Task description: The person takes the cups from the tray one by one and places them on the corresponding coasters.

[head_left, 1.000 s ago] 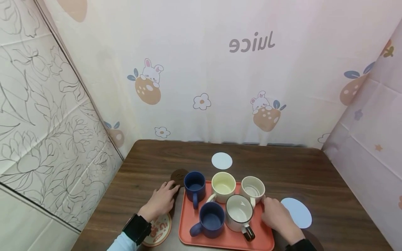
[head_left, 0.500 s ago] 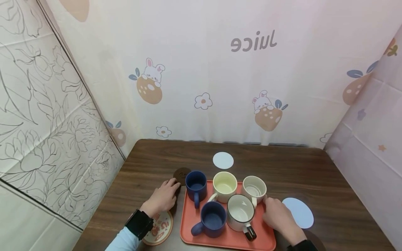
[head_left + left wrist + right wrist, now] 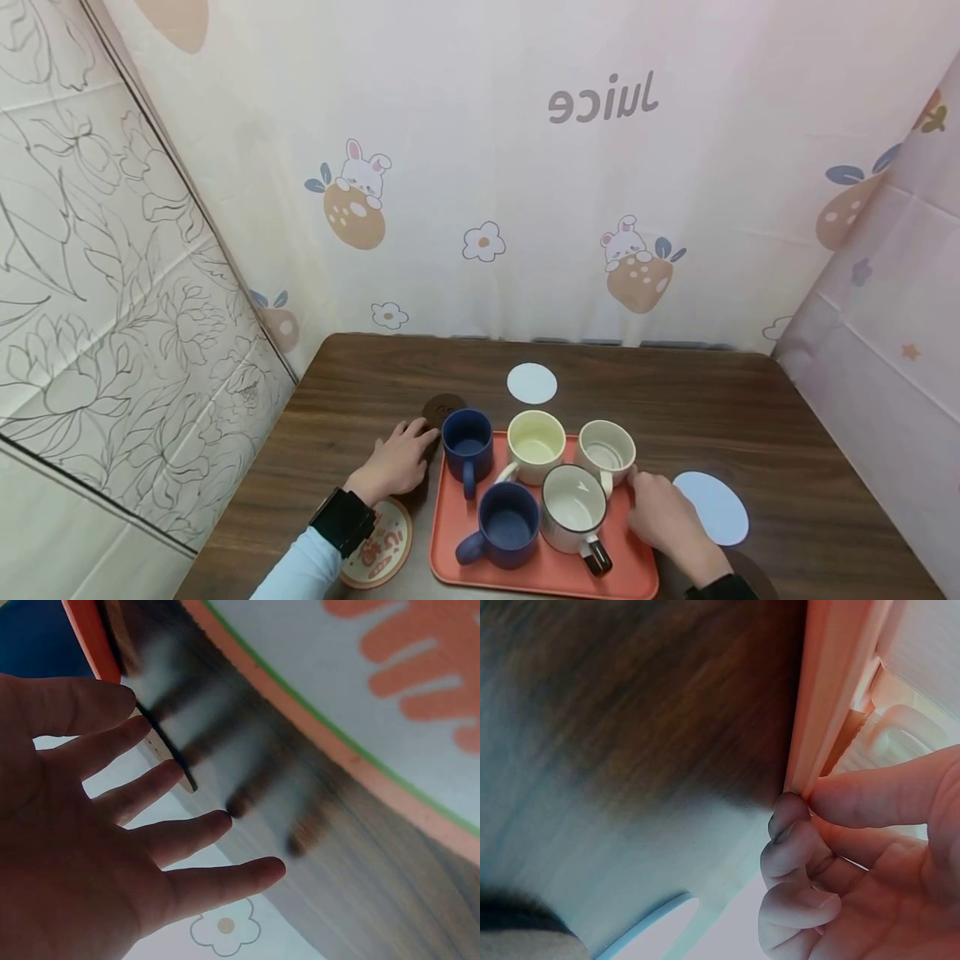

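Note:
An orange-red tray [image 3: 630, 562] bears several mugs: a dark blue mug [image 3: 453, 450], a pale yellow mug [image 3: 534, 467], a cream mug [image 3: 600, 471], a white mug [image 3: 562, 525] with black rim and handle, and a second blue mug [image 3: 504, 546]. My left hand [image 3: 393, 462] lies left of the tray, its fingertips at the near edge of a dark brown round coaster [image 3: 441, 406] behind the dark blue mug. In the left wrist view the fingers are spread and extended. My right hand [image 3: 855, 862] pinches the tray's right rim between thumb and curled fingers.
A printed round coaster [image 3: 378, 554] lies under the left wrist. One white disc [image 3: 532, 383] is behind the tray and another white disc [image 3: 716, 508] to the right of it. The patterned curtain [image 3: 480, 167] stands along the back edge of the wooden table [image 3: 390, 367].
My left hand has shifted slightly right and away from me, and the brown coaster has slid the same way, further behind the dark blue mug. My right hand stays on the tray rim.

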Demonstrator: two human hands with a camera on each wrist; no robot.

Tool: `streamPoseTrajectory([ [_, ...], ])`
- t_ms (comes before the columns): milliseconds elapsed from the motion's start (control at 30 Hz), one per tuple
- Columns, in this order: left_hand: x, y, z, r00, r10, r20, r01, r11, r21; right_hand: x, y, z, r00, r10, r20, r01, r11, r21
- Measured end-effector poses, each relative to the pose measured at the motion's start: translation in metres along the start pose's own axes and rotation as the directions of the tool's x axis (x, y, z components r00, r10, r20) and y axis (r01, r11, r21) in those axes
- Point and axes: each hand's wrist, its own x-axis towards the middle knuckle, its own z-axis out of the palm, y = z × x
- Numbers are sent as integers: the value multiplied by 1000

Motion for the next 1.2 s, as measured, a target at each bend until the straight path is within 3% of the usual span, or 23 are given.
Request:
streamPoseTrajectory([
  [600,27,-8,4,996,85,6,-85,996,0,-1,1,1,1000,1,-2,-1,1000,-2],
  [800,37,-9,3,996,82,33,-82,997,2,0,1,1,1000,-1,-8,1,1000,-6],
  [1200,52,-1,0,996,85,21,-85,996,-11,-1,1,-1,999,33,40,-34,999,37],
])
